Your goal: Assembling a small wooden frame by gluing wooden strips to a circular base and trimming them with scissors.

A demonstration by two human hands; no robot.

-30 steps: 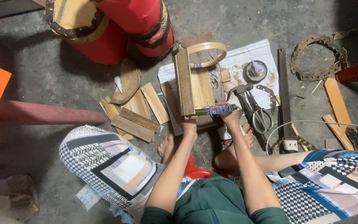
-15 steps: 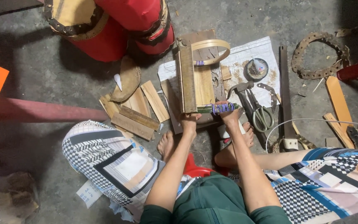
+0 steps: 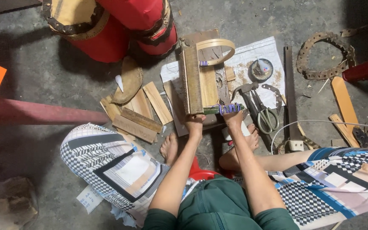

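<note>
Left hand [image 3: 195, 121] clamps the near end of the upright wooden slat [image 3: 192, 79]; right hand [image 3: 234, 115], fingers curled, grips the blue-handled tool [image 3: 223, 109] beside it.

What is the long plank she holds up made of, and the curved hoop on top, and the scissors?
The long upright plank looks like raw, unpainted wood: dull tan with lengthwise grain. The pale curved hoop seems to be bent bamboo or thin wood, smooth and light. The scissors look like grey metal, dull rather than shiny.
</note>
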